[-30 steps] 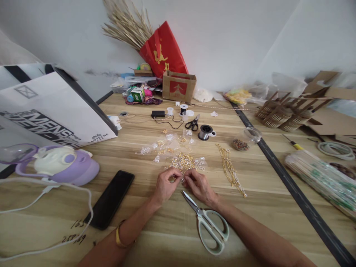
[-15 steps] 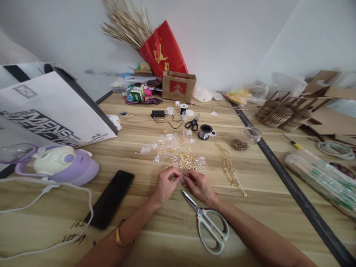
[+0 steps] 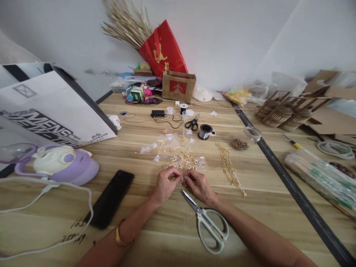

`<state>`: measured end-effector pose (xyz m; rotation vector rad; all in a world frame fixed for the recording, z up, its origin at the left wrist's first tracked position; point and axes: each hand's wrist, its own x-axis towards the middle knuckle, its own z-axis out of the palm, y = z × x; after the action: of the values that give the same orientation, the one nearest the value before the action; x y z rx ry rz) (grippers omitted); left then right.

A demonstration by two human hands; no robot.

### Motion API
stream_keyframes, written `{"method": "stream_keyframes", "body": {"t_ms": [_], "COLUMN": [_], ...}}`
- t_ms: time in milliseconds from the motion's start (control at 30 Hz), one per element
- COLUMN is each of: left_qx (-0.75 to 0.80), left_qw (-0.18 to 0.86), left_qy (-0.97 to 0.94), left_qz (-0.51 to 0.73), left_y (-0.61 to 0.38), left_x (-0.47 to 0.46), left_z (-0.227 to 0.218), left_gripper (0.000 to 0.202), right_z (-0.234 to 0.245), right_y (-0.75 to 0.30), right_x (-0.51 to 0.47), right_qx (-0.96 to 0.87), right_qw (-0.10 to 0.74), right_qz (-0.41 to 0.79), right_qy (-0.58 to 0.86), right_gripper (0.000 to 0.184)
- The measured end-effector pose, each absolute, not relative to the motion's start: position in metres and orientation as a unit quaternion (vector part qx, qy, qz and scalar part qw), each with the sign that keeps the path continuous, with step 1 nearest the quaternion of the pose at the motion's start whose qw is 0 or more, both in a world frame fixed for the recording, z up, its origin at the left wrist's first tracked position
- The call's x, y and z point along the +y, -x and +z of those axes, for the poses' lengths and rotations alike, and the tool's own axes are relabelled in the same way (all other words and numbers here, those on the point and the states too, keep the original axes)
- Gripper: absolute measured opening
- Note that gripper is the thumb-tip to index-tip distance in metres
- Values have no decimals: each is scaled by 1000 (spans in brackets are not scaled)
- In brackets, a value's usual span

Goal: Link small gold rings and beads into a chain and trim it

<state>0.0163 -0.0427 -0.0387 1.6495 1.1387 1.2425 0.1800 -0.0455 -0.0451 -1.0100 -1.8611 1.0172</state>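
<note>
My left hand (image 3: 167, 184) and my right hand (image 3: 198, 184) meet fingertip to fingertip over the table, both closed in a pinch. Whatever they pinch between them is too small to name. Just beyond the fingers lies a heap of gold and silver beads (image 3: 182, 160). A little bag of ring-shaped pieces (image 3: 200, 162) rests by the heap's right side. Scissors with pale green handles (image 3: 207, 222) lie below my right hand, blades pointing up toward it. To the right, gold and silver chains (image 3: 229, 167) are laid out on the wood.
A black phone (image 3: 112, 198) lies left of my left arm. Behind the beads are small plastic bags (image 3: 169, 142), black scissors (image 3: 191, 123) and a wire spool (image 3: 205, 131). A tipped jar of brown beads (image 3: 240, 144) is at right, a purple-and-white device (image 3: 63, 167) at left.
Both hands stay in the same spot, with only a very slight shift of the fingers. Everything else looks unchanged.
</note>
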Motion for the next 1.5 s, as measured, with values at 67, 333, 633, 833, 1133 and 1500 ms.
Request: {"method": "stream_keyframes", "body": {"t_ms": [67,333,633,833,1133,1500], "left_qx": [451,461,455,467,488,489], "left_qw": [405,454,468,477,507,524], "left_qy": [-628,-588,-580,-568,-544,-531], "left_qz": [489,486,487,482,456,452], "left_y": [-16,-14,-14,-14,-13,-13], "left_x": [-42,-40,-40,-39,-38,-36], "left_z": [-39,-40,-40,-37,-32,-34], "left_gripper": [5,4,4,4,3,8], "right_z": [-45,-47,-43,-43,-46,-45], "right_y": [-180,-180,-180,-180,-180,-179], "right_x": [-46,-45,-43,-45,-44,-45], "right_qx": [-727,-730,-742,-728,-721,-720], "right_qw": [388,398,387,389,397,398], "right_qz": [405,385,360,387,390,392], "right_qy": [396,400,412,410,413,411], "right_gripper": [14,14,15,15,16,17]}}
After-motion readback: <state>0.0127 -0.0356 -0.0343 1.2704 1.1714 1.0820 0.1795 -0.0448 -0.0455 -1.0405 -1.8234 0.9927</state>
